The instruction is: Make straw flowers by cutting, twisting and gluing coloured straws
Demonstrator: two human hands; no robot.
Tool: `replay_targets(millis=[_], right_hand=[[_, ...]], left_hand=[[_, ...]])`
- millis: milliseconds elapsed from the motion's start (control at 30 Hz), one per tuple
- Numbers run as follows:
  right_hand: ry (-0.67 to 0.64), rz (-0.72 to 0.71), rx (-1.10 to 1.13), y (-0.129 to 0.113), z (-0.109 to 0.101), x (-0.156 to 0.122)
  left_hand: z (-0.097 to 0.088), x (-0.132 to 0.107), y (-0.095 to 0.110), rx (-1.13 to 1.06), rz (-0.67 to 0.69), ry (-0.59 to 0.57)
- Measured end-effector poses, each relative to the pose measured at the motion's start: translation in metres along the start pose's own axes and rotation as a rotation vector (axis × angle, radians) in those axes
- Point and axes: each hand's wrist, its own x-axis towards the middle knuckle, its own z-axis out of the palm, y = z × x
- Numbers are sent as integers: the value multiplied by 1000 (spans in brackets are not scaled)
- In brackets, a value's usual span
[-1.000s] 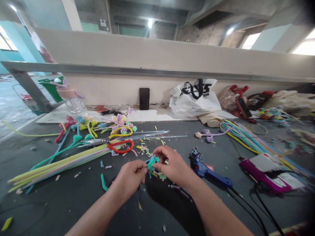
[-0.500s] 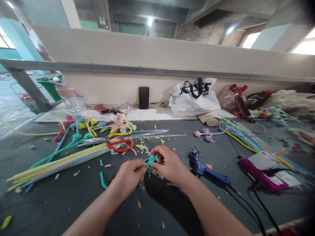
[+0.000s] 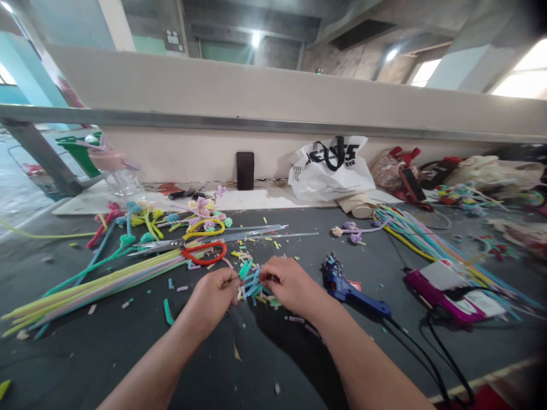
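My left hand (image 3: 217,291) is closed in a pinch, with a short teal pipe cleaner piece (image 3: 245,269) at its fingertips. My right hand (image 3: 290,285) is curled over a heap of short blue pipe cleaner pieces (image 3: 253,280); its fingertips point down into them, and what they pinch is hidden. Scissors (image 3: 208,253) with one red and one yellow handle lie open beyond my left hand, beside long yellow, pink and blue pipe cleaners (image 3: 102,287). To the right of my right hand rests a blue hot glue gun (image 3: 356,296).
Fuzzy flowers (image 3: 205,210) lie behind the scissors, near clear glue sticks (image 3: 265,230). A phone (image 3: 245,171) leans on the back panel beside a white bag (image 3: 331,171). At right are a purple box (image 3: 440,296), black cables (image 3: 423,359) and more pipe cleaners (image 3: 421,239).
My hands have moved apart. The teal piece that was between both hands is now at my left fingertips, and the blue pieces show between them. The view has shifted slightly.
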Motion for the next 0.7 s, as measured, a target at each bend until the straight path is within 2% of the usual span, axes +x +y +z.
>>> replay_targets(millis=[67,200,400,567,700], right_hand=[[-76,-32,-97,-1,6,-2],[-105,-18,-191,-1,12,-4],[-50,-1,-50,2,8,0],[-30,-11,33,-3,2,0],[49,39,186,-6,-2,1]], left_hand=[[3,-1,-2,1,10,-13],[7,-1,-4,-81,-35,-74],[2,-5,5,-471,-169,-236],[-10,-7,5,-767,-257,-456],[-15,-5,1,-924,-268,-605]])
